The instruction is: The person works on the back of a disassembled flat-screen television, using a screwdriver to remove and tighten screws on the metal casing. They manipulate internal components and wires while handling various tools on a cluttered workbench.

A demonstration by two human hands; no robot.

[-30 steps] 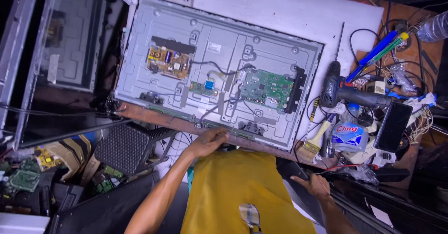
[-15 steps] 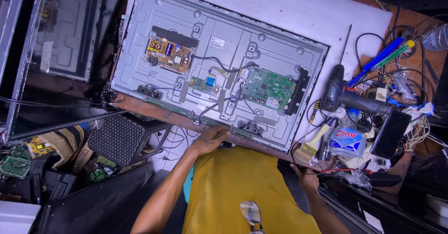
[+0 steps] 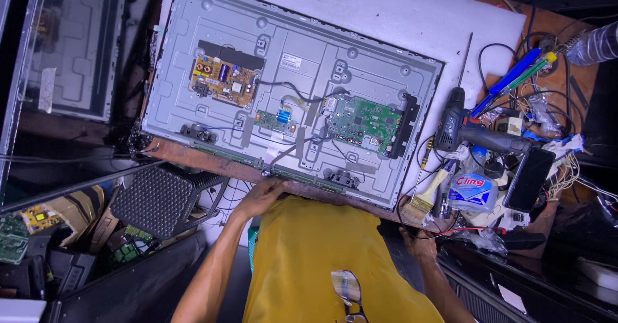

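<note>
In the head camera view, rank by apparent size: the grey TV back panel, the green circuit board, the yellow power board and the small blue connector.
1. grey TV back panel
2. green circuit board and yellow power board: look alike, unranked
3. small blue connector

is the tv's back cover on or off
Off: the television panel lies face down with its metal back bare, and the green circuit board and yellow one exposed.

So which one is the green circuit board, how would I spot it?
Find the big grey metal panel lying flat on the bench. The green circuit board sits right of its middle, beside a black bracket. It is larger than the small green strip and unlike the yellowish board at left.
</note>
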